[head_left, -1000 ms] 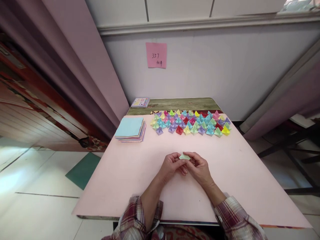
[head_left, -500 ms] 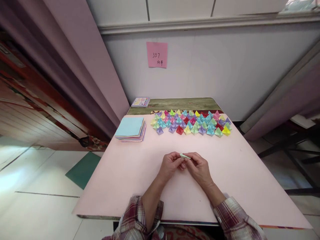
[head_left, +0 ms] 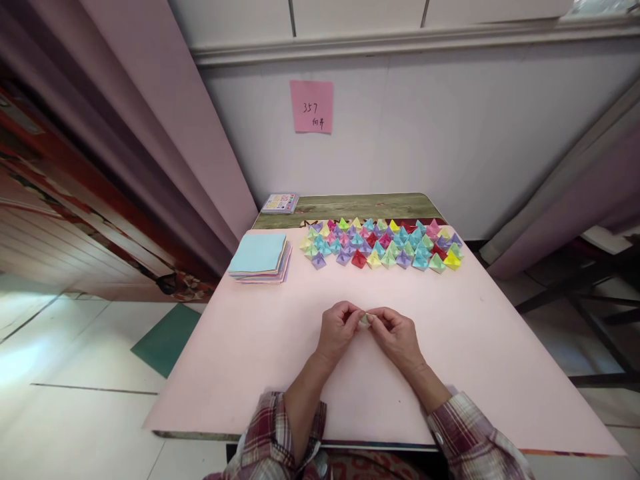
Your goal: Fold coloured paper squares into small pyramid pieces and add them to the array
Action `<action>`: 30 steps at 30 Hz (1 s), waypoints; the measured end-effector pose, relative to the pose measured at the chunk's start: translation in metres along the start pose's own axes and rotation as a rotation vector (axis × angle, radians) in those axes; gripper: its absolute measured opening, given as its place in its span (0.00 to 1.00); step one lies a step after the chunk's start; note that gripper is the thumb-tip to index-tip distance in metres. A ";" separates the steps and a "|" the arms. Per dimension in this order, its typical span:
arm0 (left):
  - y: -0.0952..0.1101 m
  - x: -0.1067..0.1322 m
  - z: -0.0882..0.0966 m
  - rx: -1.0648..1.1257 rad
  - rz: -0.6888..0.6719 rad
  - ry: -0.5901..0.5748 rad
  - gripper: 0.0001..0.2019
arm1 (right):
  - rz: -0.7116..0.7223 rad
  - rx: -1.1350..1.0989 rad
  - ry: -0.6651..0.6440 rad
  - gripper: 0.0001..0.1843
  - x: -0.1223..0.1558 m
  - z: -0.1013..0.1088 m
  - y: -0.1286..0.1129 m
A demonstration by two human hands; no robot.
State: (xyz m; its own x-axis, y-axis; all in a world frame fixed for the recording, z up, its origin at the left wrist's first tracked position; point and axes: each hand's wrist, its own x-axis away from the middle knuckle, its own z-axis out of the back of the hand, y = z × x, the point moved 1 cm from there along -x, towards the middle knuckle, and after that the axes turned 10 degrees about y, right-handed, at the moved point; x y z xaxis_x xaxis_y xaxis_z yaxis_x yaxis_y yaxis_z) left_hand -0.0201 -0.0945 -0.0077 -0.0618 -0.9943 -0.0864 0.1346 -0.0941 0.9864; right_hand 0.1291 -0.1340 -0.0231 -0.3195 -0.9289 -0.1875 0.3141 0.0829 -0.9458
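Observation:
Between my two hands is a small pale green folded paper (head_left: 365, 321), held above the pink table cover (head_left: 310, 380). My left hand (head_left: 339, 331) pinches its left side between thumb and fingers. On the right side, my right hand (head_left: 399, 337) grips it the same way. Fingertips hide part of the paper's folds. Beyond my hands stand several rows of small folded paper boats (head_left: 375, 259) in many colours, each with a peak in the middle.
A stack of square coloured paper (head_left: 259, 253), light blue on top, lies at the table's back left. Behind it is a small printed packet (head_left: 280, 203). A pink note (head_left: 312, 107) is stuck to the wall. A green sheet (head_left: 166, 339) lies on the floor at left.
The pale green paper has turned from a thin, edge-on sliver to show more of its face. My fingers have shifted slightly on it, and both hands stay in nearly the same place.

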 end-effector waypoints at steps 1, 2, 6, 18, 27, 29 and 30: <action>0.000 0.000 0.000 -0.005 0.018 -0.015 0.10 | 0.018 0.012 -0.002 0.14 0.000 0.001 -0.001; -0.001 0.000 0.000 -0.002 0.037 -0.033 0.11 | 0.044 0.032 -0.005 0.14 0.000 0.001 -0.003; -0.002 0.001 -0.002 0.046 0.092 -0.067 0.13 | 0.103 0.078 -0.014 0.14 -0.001 0.005 -0.007; -0.007 -0.005 0.005 0.260 0.197 0.334 0.20 | -0.221 -0.345 0.202 0.22 -0.003 0.001 -0.006; -0.007 -0.005 0.005 -0.031 -0.085 0.320 0.09 | -0.081 -0.117 0.251 0.17 -0.003 -0.001 -0.001; -0.006 -0.004 0.002 -0.156 -0.258 0.204 0.09 | 0.044 0.018 0.243 0.15 -0.003 -0.002 -0.001; -0.005 -0.004 0.000 -0.216 -0.336 0.136 0.10 | 0.102 0.067 0.229 0.13 -0.004 -0.003 -0.002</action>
State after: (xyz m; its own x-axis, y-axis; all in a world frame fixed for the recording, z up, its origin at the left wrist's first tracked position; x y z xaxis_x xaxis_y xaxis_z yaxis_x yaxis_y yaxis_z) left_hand -0.0206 -0.0900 -0.0124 -0.0082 -0.9028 -0.4301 0.3343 -0.4078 0.8497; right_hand 0.1268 -0.1296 -0.0219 -0.4749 -0.8102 -0.3435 0.4116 0.1405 -0.9005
